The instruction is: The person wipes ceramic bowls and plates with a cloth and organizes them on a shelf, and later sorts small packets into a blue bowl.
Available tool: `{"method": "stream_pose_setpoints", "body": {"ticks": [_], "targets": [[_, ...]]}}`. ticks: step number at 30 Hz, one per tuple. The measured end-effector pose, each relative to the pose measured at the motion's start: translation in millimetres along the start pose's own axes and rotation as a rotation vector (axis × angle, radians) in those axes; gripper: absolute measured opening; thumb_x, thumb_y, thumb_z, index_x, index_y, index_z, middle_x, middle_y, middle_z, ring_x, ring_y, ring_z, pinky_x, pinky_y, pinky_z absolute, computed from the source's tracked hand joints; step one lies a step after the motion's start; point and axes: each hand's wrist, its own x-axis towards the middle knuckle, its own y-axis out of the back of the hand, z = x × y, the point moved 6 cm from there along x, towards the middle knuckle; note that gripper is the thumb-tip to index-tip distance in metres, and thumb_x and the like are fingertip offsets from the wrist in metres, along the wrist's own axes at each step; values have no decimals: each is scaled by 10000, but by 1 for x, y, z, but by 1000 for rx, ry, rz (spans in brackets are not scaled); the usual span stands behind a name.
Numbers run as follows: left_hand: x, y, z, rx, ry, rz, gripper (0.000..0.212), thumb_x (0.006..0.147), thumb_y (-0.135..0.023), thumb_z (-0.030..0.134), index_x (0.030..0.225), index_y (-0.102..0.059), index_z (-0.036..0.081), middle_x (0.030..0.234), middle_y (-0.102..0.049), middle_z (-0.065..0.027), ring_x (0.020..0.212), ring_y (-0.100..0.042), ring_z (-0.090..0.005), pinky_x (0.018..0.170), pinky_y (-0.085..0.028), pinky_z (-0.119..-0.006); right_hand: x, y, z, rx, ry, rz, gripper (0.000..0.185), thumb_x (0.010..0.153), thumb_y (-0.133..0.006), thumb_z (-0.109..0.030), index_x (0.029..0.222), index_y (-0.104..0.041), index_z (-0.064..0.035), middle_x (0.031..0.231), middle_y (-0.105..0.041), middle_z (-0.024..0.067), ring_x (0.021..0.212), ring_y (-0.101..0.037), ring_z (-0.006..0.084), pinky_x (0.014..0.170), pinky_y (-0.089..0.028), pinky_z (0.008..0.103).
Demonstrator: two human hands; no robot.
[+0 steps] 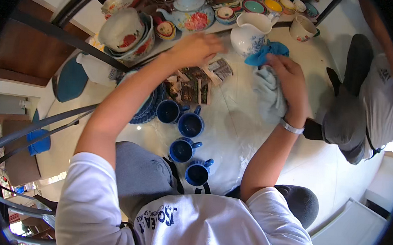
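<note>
My left hand (198, 50), slightly blurred, reaches across the edge of the low shelf with nothing visible in it. It is between a light-blue floral teapot (193, 14) and a white ceramic pitcher (247, 35) with a blue pattern. In my right hand (290, 72) are a bright-blue cloth (266, 54) and a pale grey-green cloth (269, 93) that hangs down. The blue cloth overlaps the pitcher's lower side in this view; whether they touch is unclear. Several dark-blue mugs, one of them a mug (190, 125) near the middle, stand on the floor before me.
Stacked floral bowls (124, 32) and small colourful bowls (254, 6) fill the shelf. A floral mug (303, 28) is at right. Blue ribbed dishes (145, 114) and a wooden-looking item (193, 88) lie below my left forearm. Another person's leg (342, 115) is close on the right.
</note>
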Motion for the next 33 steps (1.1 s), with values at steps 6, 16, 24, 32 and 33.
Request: {"method": "stream_pose_setpoints", "body": {"ticks": [6, 16, 24, 32, 33], "targets": [[-133, -201, -35, -348, 553, -845, 557, 758, -670, 321, 1141, -465, -26, 1064, -549, -192, 979, -563, -326, 812, -462, -410, 3, -88, 98, -391, 42, -185, 430, 735, -657, -315, 1069, -581, -55, 944, -634, 131, 877, -601, 251, 774, -449, 334], [-141, -190, -39, -40, 777, -523, 813, 633, -770, 375, 1248, -399, -6, 1145, -530, -168, 1083, -497, -354, 866, -408, -492, 91, -157, 206, -600, -27, 109, 577, 777, -579, -335, 1184, -443, 51, 1189, -488, 266, 1044, -516, 384, 863, -432, 420], [-149, -186, -74, -991, 1113, -205, 618, 702, -648, 183, 1251, -442, -11, 1185, -519, -221, 1031, -532, -358, 815, -448, -397, 113, -166, 262, -797, 9, -260, 407, 763, -580, -303, 983, -583, 40, 994, -589, 245, 903, -573, 350, 789, -460, 399], [-162, -181, -93, -1376, 1394, -41, 761, 775, -682, 266, 1377, -266, 55, 1393, -289, -195, 1243, -332, -339, 1002, -290, -475, 90, -164, 263, -178, -129, 37, 357, 757, -625, -281, 866, -618, 59, 807, -624, 122, 723, -578, 193, 665, -462, 313], [-160, -184, -96, -1364, 1384, -39, 761, 775, -682, 266, 1377, -266, 55, 1393, -289, -195, 1243, -332, -339, 1002, -290, -475, 94, -172, 271, -80, -255, -39, 379, 752, -639, -288, 870, -612, 71, 800, -625, 133, 696, -583, 197, 651, -463, 314]]}}
